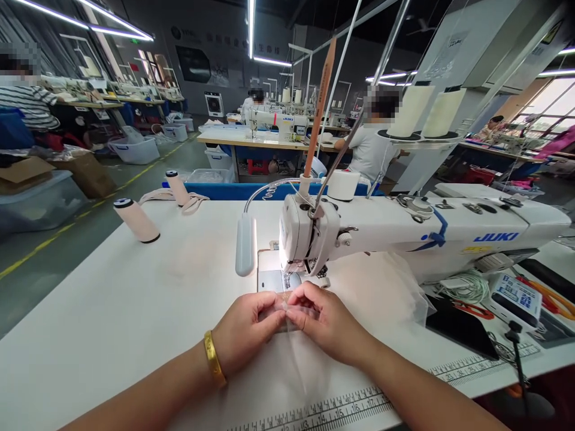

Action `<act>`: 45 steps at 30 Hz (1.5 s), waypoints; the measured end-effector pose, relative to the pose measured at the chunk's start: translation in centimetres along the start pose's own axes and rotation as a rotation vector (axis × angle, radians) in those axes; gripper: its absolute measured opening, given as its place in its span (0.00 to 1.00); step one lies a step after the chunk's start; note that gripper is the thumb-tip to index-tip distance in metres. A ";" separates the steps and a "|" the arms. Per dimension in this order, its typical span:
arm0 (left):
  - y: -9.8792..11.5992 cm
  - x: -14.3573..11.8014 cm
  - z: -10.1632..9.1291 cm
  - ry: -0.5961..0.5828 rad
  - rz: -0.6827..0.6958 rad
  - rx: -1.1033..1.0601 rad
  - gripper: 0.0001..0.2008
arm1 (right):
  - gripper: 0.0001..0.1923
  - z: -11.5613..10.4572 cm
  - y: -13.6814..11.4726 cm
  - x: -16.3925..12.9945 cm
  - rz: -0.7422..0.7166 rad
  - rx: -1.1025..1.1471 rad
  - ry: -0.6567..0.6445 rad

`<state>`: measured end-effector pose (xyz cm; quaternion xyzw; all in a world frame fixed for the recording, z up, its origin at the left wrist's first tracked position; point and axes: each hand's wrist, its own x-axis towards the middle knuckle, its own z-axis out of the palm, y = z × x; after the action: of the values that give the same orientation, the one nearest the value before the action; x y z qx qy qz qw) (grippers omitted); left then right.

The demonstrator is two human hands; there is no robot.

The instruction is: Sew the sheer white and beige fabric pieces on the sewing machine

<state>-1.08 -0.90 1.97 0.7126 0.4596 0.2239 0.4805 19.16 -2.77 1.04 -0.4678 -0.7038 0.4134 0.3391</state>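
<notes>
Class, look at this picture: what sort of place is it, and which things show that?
Most likely a garment factory: a sewing machine, thread cones above it, and other people at rows of similar tables.

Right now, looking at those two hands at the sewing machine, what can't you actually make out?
Head view only:
- Needle: too small, shadowed under the sewing machine head.
- Sheer fabric: pinched part covered by left hand and right hand fingers.
- Ruler strip: numbers partly cut off by the bottom edge.
- Wall lettering: too small.
</notes>
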 end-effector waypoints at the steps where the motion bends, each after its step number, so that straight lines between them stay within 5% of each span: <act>1: -0.1 0.0 0.1 0.006 0.010 0.002 0.21 | 0.05 0.2 0.0 0.0 -0.024 -0.030 0.014; 9: -0.6 0.0 0.8 0.190 0.093 0.018 0.11 | 0.07 0.6 0.1 -0.1 -0.090 -0.111 0.070; 20: -0.1 0.2 1.1 0.160 -0.010 -0.141 0.12 | 0.08 0.8 0.0 -0.3 -0.100 -0.131 0.097; 45: -0.3 0.2 1.0 0.127 0.008 -0.145 0.10 | 0.07 0.9 0.1 -0.5 -0.141 -0.189 0.136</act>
<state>-0.38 -1.12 1.26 0.6622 0.4688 0.3031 0.4999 18.52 -3.43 0.54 -0.4741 -0.7461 0.2877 0.3685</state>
